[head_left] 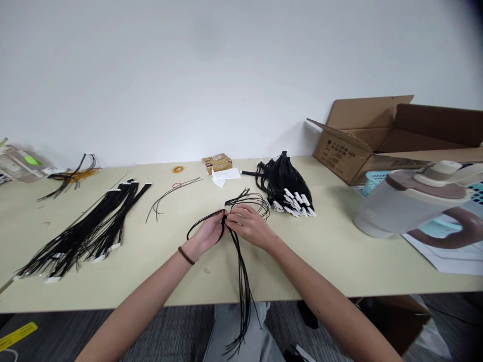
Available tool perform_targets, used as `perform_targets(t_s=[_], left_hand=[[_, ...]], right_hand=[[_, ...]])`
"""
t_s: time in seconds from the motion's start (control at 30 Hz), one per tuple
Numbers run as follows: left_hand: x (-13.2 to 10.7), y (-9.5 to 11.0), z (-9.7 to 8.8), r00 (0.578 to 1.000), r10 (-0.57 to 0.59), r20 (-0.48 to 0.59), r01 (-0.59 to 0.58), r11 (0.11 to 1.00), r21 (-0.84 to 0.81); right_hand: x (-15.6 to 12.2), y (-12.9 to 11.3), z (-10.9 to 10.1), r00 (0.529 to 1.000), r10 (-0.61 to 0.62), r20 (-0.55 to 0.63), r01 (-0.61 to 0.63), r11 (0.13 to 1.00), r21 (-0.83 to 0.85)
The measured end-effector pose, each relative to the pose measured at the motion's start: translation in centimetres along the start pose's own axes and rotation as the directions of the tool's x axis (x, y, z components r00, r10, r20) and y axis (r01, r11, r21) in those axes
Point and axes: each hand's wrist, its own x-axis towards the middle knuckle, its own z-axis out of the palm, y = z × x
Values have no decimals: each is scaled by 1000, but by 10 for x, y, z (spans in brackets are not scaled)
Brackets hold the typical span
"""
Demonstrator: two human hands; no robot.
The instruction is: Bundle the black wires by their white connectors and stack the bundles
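Note:
My left hand [209, 234] and my right hand [248, 224] meet at the middle of the table, both closed on a bundle of thin black cables [241, 274]. The bundle loops out to the left of my left hand and behind my right hand. Its long ends trail toward me over the table's front edge and hang down past my lap. A brown band sits on my left wrist.
A beige table [339, 251] holds rows of straight black cables with white connectors [86, 231] at left, a heap of folded cable bundles [287, 188] at back right, loose wires [169, 196], rubber bands [177, 169], a small box [217, 163], an open cardboard box [377, 136] and a jug [407, 206].

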Motion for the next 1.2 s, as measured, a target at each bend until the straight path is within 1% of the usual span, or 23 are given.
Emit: perform_targets(t_s=[0.17,0.3,0.4,0.5,0.57,0.63,0.67,0.73,0.77,0.8,0.83,0.87,0.9,0.93,0.97,1.0,1.03,1.07,1.1,1.13,1.17,1.2], left_hand=[[0,-1,-1,1000,-13,-3,14,999,30],[1,-3,-2,1000,-20,-11,20,999,49],[1,-4,-2,1000,-13,-2,14,997,70],[2,-4,-3,1000,8,11,-9,995,98],[2,-4,-3,1000,26,18,-28,995,99],[2,-3,-4,999,39,26,-41,995,92],[2,-3,-4,999,44,29,-46,995,90],[1,-1,-3,998,50,39,-54,995,87],[1,0,-2,997,55,50,-59,995,86],[0,1,-2,996,61,64,-66,994,84],[0,2,-2,995,65,80,-71,994,82],[0,3,-2,994,65,93,-73,994,80],[-1,3,-2,993,61,103,-70,994,80],[-1,3,-2,993,57,106,-66,995,80],[-1,4,-3,993,54,104,-63,995,82],[-1,3,-4,993,54,101,-63,995,84],[-1,3,-5,994,58,98,-66,994,85],[0,3,-6,993,64,95,-72,994,85],[0,2,-7,993,74,94,-82,993,85],[0,1,-7,992,85,92,-93,992,85],[0,1,-7,991,98,92,-106,990,88],[0,0,-7,989,115,93,-123,988,93]], right_hand=[[0,0,3,994,-35,101,36,999,-8],[-1,0,2,982,-86,168,94,995,-39],[0,1,2,978,-125,165,136,989,-53],[-1,3,5,982,-129,135,134,991,-28],[-2,3,8,989,-79,122,76,997,28],[-3,3,11,996,25,90,-36,991,126],[-3,2,12,994,87,69,-99,975,199],[-2,-1,11,973,226,39,-223,896,383],[0,-2,8,951,308,41,-289,829,479],[2,-3,5,917,395,58,-356,741,569],[5,-5,1,868,488,88,-422,634,648],[8,-5,-4,808,576,126,-476,511,715],[10,-4,-8,746,647,155,-495,385,779],[12,-3,-13,686,709,166,-475,263,840],[13,0,-17,615,772,158,-435,165,885],[14,5,-20,531,838,127,-382,103,918],[13,10,-24,435,897,82,-337,77,938],[12,15,-26,337,941,34,-310,76,948],[10,21,-29,237,971,-18,-296,90,951],[8,26,-32,148,987,-65,-297,107,949],[6,30,-34,78,990,-118,-315,136,939],[4,32,-37,59,986,-156,-353,167,921]])
